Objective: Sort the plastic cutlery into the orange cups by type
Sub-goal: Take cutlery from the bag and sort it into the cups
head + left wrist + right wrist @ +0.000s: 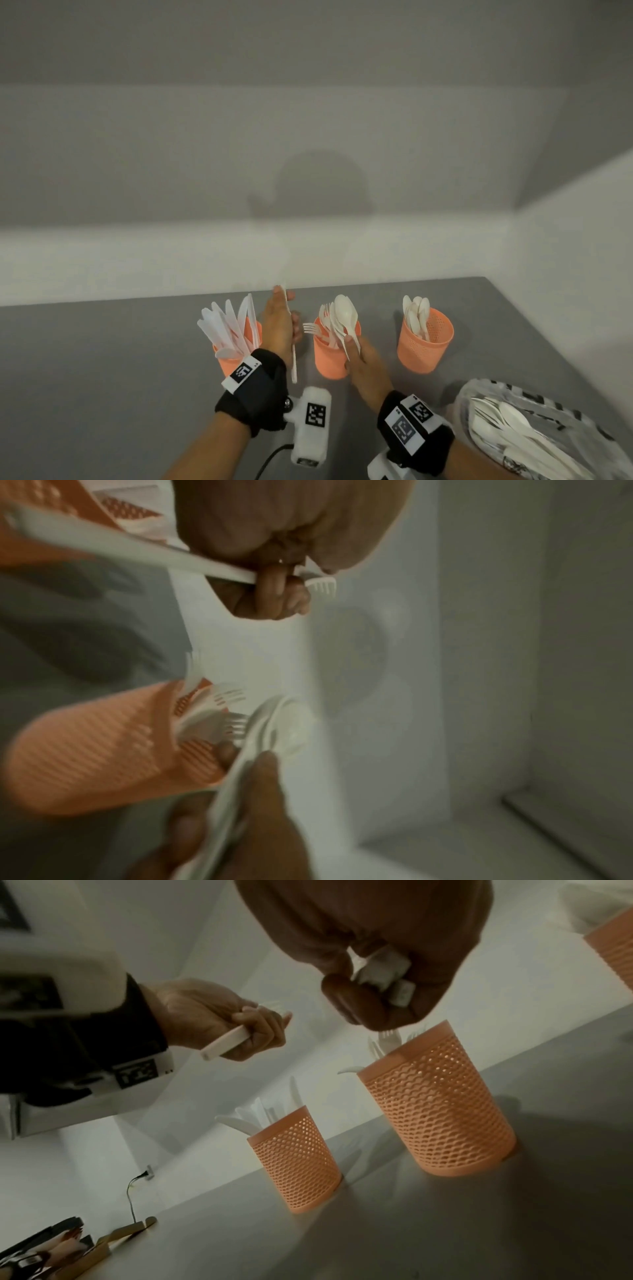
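Observation:
Three orange mesh cups stand in a row on the grey table [102, 377]. The left cup [236, 359] holds knives, the middle cup [330, 359] forks, the right cup [424, 346] spoons. My left hand [291, 318] hovers between the left and middle cups and grips a white fork [322, 587], whose handle [293, 359] points back toward me. Over the middle cup's near rim, my right hand [354, 353] holds a bundle of white spoons [346, 313] by their handles [387, 969], bowls up.
A clear plastic bag [513, 428] of loose white cutlery lies at the near right. A white wall runs close behind the cups. In the right wrist view a cable [131, 1191] runs from a wall socket, and boxes [68, 1253] sit at the table's far left.

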A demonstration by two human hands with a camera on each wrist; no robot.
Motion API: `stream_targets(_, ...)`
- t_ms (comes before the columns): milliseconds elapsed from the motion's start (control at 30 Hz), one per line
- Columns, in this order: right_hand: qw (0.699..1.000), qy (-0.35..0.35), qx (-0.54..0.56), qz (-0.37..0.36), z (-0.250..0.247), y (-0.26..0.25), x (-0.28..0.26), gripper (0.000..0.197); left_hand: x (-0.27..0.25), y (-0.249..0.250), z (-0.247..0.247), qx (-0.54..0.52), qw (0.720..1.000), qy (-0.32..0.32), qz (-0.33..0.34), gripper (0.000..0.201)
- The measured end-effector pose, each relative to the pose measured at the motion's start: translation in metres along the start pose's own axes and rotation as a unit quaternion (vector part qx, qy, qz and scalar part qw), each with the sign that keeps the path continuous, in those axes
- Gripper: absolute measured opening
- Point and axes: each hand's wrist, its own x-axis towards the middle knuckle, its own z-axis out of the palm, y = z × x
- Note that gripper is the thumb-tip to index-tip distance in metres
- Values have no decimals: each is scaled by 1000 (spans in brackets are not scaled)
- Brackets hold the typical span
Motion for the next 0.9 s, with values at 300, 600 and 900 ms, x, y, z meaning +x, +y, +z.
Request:
stream_targets(300,999,-33,8,4,11,-17,-11,40,-12,-33,18,186,980,37,67,8)
stream_targets(600,992,-16,91,87,7,-12,1,34,-13,-39,26,169,981,27,96,19)
stream_targets(900,989,-34,105,96,-6,-24,-4,31,-9,-38,12,82,995,21,51,28)
